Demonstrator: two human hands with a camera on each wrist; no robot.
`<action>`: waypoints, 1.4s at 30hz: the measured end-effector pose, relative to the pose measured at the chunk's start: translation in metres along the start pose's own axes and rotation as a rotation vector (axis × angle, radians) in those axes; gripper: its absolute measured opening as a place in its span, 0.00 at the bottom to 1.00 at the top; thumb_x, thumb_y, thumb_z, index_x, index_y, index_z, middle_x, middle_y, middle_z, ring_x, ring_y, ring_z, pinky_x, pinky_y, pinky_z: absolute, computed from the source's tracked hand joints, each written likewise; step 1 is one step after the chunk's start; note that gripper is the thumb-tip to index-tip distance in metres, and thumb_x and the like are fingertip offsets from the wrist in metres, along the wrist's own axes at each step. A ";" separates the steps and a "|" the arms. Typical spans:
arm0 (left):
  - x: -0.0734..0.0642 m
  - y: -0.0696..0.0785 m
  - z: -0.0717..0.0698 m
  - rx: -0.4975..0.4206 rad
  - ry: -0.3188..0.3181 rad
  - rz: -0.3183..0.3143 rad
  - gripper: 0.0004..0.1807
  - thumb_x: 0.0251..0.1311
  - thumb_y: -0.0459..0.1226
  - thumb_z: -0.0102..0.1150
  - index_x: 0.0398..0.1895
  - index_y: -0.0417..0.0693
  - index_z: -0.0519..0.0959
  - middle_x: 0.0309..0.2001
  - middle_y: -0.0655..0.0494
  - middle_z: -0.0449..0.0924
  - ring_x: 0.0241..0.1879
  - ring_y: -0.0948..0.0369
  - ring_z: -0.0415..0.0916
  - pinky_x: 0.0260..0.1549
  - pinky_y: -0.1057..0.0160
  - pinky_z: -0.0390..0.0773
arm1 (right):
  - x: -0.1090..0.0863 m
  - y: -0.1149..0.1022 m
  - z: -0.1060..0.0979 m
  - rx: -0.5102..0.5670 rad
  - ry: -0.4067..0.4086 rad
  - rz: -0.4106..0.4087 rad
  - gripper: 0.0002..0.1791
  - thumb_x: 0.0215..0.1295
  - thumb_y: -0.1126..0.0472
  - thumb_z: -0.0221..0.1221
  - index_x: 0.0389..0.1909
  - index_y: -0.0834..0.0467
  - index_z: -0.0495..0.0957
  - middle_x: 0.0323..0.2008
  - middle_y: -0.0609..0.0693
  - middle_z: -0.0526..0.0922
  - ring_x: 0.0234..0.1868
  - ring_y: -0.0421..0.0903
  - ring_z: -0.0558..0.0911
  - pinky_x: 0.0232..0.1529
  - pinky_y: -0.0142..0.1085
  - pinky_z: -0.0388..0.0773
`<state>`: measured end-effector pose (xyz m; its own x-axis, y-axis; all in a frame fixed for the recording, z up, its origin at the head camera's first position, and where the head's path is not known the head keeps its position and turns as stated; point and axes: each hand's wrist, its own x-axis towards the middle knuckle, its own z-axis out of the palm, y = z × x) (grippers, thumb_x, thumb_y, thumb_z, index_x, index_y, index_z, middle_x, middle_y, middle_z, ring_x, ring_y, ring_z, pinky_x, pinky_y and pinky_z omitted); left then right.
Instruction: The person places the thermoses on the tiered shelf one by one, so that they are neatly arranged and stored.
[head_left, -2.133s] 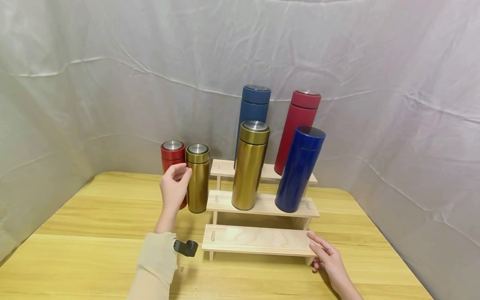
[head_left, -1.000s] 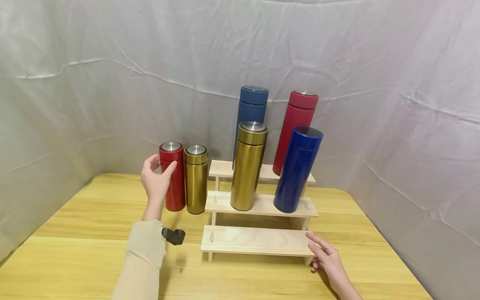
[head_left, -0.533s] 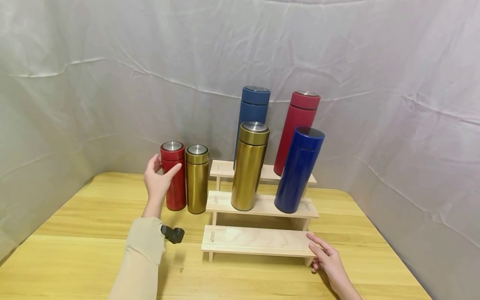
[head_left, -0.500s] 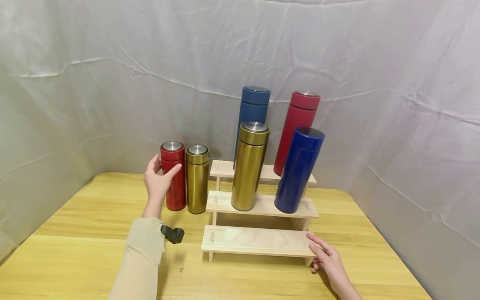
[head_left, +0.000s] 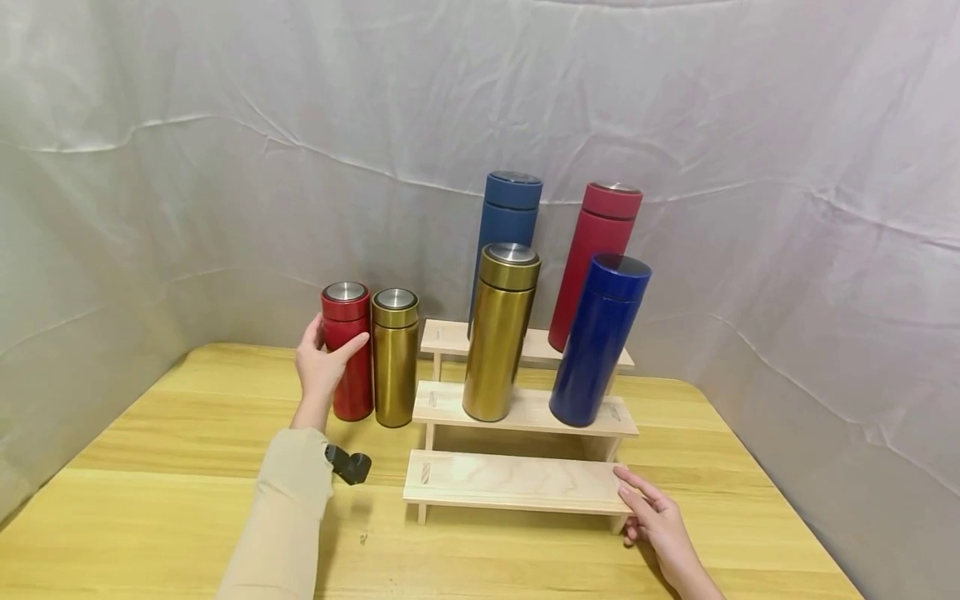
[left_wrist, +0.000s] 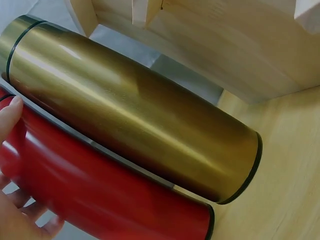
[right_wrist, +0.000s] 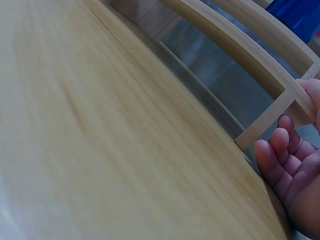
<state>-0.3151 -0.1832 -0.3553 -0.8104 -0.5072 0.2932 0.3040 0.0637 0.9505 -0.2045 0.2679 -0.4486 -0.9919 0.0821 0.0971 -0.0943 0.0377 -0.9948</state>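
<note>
My left hand (head_left: 321, 367) is around the upper body of a red thermos flask (head_left: 352, 375), thumb on the near side and fingers on the far left side. That flask stands upright on the table, close beside a short gold thermos flask (head_left: 395, 375). In the left wrist view, the thumb (left_wrist: 11, 114) lies against the red flask (left_wrist: 110, 185), fingers around its other side. My right hand (head_left: 660, 521) holds the right end of the lowest step of a three-tier wooden stand (head_left: 517, 481). In the right wrist view, the lower fingers (right_wrist: 280, 150) curl beside the stand's leg (right_wrist: 265, 122).
On the middle step stand a tall gold flask (head_left: 498, 350) and a glossy blue flask (head_left: 596, 350). Behind them, a matt blue flask (head_left: 510, 221) and a crimson flask (head_left: 600, 237) stand on the top step. A grey curtain (head_left: 225, 208) surrounds the wooden table (head_left: 150, 500).
My left hand has moved left from in front of the short flasks to the red one, then shifted slightly right against it. The right hand has stayed at the stand.
</note>
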 end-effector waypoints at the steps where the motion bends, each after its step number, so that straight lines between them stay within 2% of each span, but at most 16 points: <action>1: 0.001 0.000 0.000 0.001 0.000 0.007 0.42 0.43 0.39 0.69 0.64 0.44 0.61 0.59 0.47 0.65 0.57 0.54 0.62 0.54 0.56 0.64 | 0.000 0.000 0.000 0.001 0.002 0.002 0.14 0.61 0.62 0.55 0.48 0.52 0.77 0.35 0.41 0.81 0.11 0.36 0.68 0.14 0.30 0.72; 8: 0.003 0.001 0.001 0.008 -0.009 0.034 0.40 0.43 0.38 0.69 0.62 0.44 0.63 0.56 0.46 0.69 0.53 0.54 0.66 0.51 0.57 0.67 | 0.000 0.000 0.000 0.003 0.011 0.006 0.13 0.60 0.62 0.55 0.46 0.49 0.78 0.36 0.40 0.81 0.11 0.37 0.68 0.13 0.30 0.72; 12: 0.004 0.002 0.001 0.038 -0.017 0.040 0.39 0.43 0.39 0.69 0.61 0.43 0.64 0.55 0.45 0.70 0.51 0.53 0.67 0.50 0.56 0.68 | 0.000 0.001 -0.001 0.006 0.008 0.007 0.13 0.60 0.62 0.55 0.44 0.46 0.79 0.29 0.43 0.81 0.11 0.37 0.68 0.13 0.30 0.72; 15: 0.004 0.002 0.001 0.059 -0.023 0.046 0.38 0.44 0.40 0.69 0.61 0.42 0.65 0.54 0.45 0.70 0.51 0.53 0.67 0.50 0.55 0.68 | -0.001 0.001 -0.001 0.013 -0.005 0.002 0.13 0.61 0.62 0.55 0.44 0.44 0.79 0.20 0.47 0.77 0.11 0.37 0.68 0.13 0.30 0.72; 19: 0.004 0.003 0.001 0.078 -0.029 0.054 0.39 0.44 0.40 0.69 0.61 0.41 0.64 0.55 0.44 0.69 0.52 0.52 0.67 0.50 0.55 0.67 | -0.001 0.002 -0.003 0.025 -0.016 -0.006 0.13 0.61 0.62 0.55 0.44 0.44 0.79 0.17 0.46 0.74 0.11 0.36 0.68 0.13 0.30 0.72; 23: 0.003 0.003 0.002 0.084 -0.030 0.067 0.39 0.44 0.40 0.69 0.61 0.40 0.63 0.55 0.44 0.69 0.52 0.52 0.67 0.51 0.55 0.67 | 0.000 0.002 -0.003 0.022 -0.004 -0.004 0.13 0.61 0.62 0.55 0.45 0.46 0.79 0.32 0.40 0.80 0.11 0.36 0.68 0.14 0.30 0.72; 27: 0.001 0.002 0.001 0.079 -0.019 0.080 0.38 0.44 0.39 0.69 0.60 0.41 0.64 0.54 0.43 0.69 0.51 0.52 0.67 0.50 0.55 0.67 | 0.001 0.000 -0.002 0.008 0.002 0.005 0.14 0.60 0.61 0.56 0.48 0.51 0.78 0.43 0.33 0.78 0.12 0.36 0.68 0.14 0.30 0.72; 30: -0.001 0.002 0.000 0.094 -0.011 0.093 0.39 0.44 0.40 0.69 0.61 0.41 0.64 0.54 0.43 0.70 0.51 0.51 0.67 0.50 0.54 0.67 | 0.002 -0.001 -0.002 0.008 0.004 0.013 0.15 0.60 0.61 0.56 0.49 0.53 0.77 0.43 0.34 0.78 0.11 0.37 0.68 0.14 0.30 0.72; 33: -0.003 0.003 0.000 0.101 -0.003 0.107 0.38 0.44 0.39 0.69 0.60 0.40 0.64 0.53 0.43 0.70 0.51 0.51 0.68 0.50 0.54 0.68 | 0.002 0.000 -0.002 0.016 0.004 0.011 0.14 0.60 0.62 0.56 0.48 0.51 0.78 0.37 0.39 0.81 0.11 0.37 0.68 0.13 0.30 0.72; 36: -0.006 0.002 0.000 0.088 0.040 0.147 0.37 0.42 0.39 0.70 0.57 0.40 0.67 0.50 0.43 0.73 0.47 0.52 0.70 0.47 0.54 0.70 | 0.001 0.001 -0.001 0.020 0.006 -0.001 0.14 0.60 0.63 0.55 0.46 0.50 0.78 0.35 0.41 0.81 0.11 0.37 0.67 0.13 0.30 0.72; 37: -0.005 -0.002 0.000 0.052 0.057 0.166 0.36 0.40 0.40 0.71 0.56 0.41 0.69 0.48 0.44 0.74 0.46 0.54 0.71 0.46 0.57 0.71 | 0.001 0.000 -0.001 0.020 0.005 -0.006 0.14 0.60 0.63 0.55 0.46 0.50 0.78 0.35 0.42 0.81 0.11 0.37 0.67 0.13 0.30 0.72; 40: -0.007 -0.005 0.000 0.053 0.120 0.220 0.34 0.38 0.39 0.72 0.52 0.41 0.71 0.43 0.45 0.77 0.41 0.56 0.73 0.40 0.60 0.73 | 0.000 -0.001 0.000 0.017 0.004 -0.011 0.14 0.60 0.64 0.55 0.47 0.51 0.78 0.38 0.39 0.80 0.11 0.37 0.67 0.12 0.30 0.72; 42: -0.007 -0.006 0.001 0.062 0.138 0.241 0.32 0.38 0.39 0.72 0.50 0.42 0.73 0.41 0.46 0.77 0.38 0.57 0.73 0.37 0.62 0.73 | 0.000 -0.001 0.000 0.017 0.005 -0.011 0.13 0.60 0.63 0.55 0.46 0.50 0.78 0.38 0.39 0.81 0.11 0.37 0.67 0.12 0.30 0.71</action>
<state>-0.3116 -0.1795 -0.3635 -0.6411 -0.5833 0.4988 0.4453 0.2467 0.8607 -0.2041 0.2679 -0.4476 -0.9904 0.0863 0.1082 -0.1067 0.0222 -0.9940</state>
